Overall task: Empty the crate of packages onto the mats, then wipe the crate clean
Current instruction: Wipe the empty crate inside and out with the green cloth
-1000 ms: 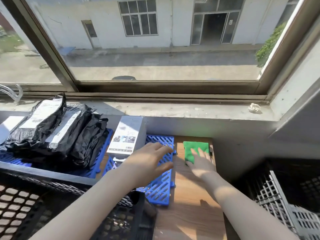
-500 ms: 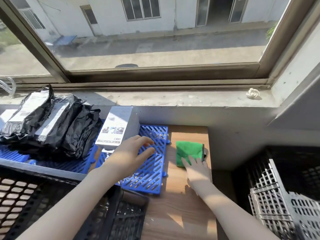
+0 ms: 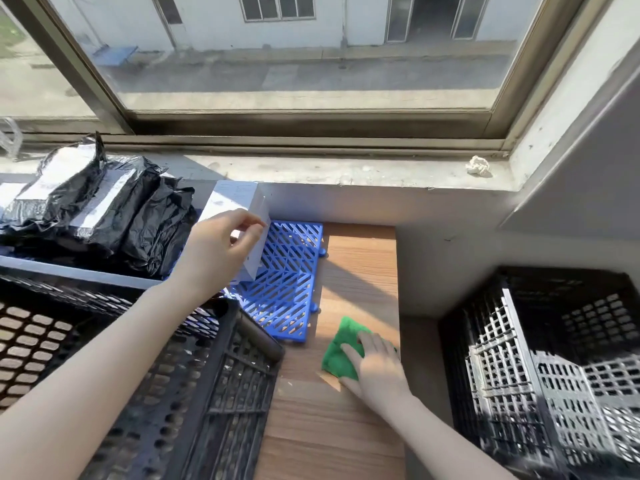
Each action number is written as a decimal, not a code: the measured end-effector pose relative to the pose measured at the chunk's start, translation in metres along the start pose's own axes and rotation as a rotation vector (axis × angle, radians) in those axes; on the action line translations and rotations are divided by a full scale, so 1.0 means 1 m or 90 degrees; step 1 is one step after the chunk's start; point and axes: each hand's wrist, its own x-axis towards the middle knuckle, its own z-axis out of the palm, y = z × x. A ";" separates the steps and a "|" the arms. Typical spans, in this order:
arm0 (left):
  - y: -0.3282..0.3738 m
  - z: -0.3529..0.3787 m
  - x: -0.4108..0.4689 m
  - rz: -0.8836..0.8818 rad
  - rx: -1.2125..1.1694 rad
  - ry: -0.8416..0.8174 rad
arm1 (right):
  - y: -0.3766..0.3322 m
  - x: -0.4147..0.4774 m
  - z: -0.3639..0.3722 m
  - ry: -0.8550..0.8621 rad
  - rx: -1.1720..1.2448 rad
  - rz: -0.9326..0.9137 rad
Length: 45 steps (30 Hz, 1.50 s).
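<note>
Green cloth (image 3: 341, 356) now lies near the tabletop's (image 3: 360, 271) right edge, about halfway toward the near edge. A second ago it sat in the far right corner beside the mat (image 3: 287, 271), so the right hand (image 3: 375, 370) has dragged it closer. That hand's fingers (image 3: 372, 341) lie fairly straight on top of the cloth, pressing rather than gripping. The left hand (image 3: 221, 251) has moved from lying flat over the mat to holding the white box (image 3: 239, 199), with its fingers (image 3: 237, 216) curled round the box's near edge. The box stands tilted on the mat's far left part. Black packages (image 3: 104, 209) are heaped on mats at the tabletop's far left. The crate (image 3: 207, 393) overhangs the near left edge, and the part of its interior in view holds nothing. Judgement: unloading looks finished or nearly so, the box being the last item to settle, and the cloth is being brought in for wiping. Obstacles: the left forearm crosses the crate's opening, and the crate's right wall stands between the cloth and the interior, so the cloth must be lifted over it. Also present are a second crate (image 3: 536, 375), lower and off the right edge, and a paper wad (image 3: 479, 166) on the sill (image 3: 311, 171).
</note>
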 end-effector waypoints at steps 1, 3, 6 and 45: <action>0.000 -0.006 -0.006 0.000 0.008 0.009 | 0.004 0.000 0.002 -0.013 -0.002 0.009; -0.005 -0.018 -0.023 -0.003 0.011 0.010 | 0.009 -0.002 0.013 -0.041 -0.015 0.019; -0.019 -0.032 -0.049 0.038 0.066 0.034 | 0.006 -0.011 0.021 -0.088 0.023 0.061; -0.205 -0.208 -0.401 0.009 0.031 0.158 | -0.286 -0.278 -0.151 0.279 0.490 -0.128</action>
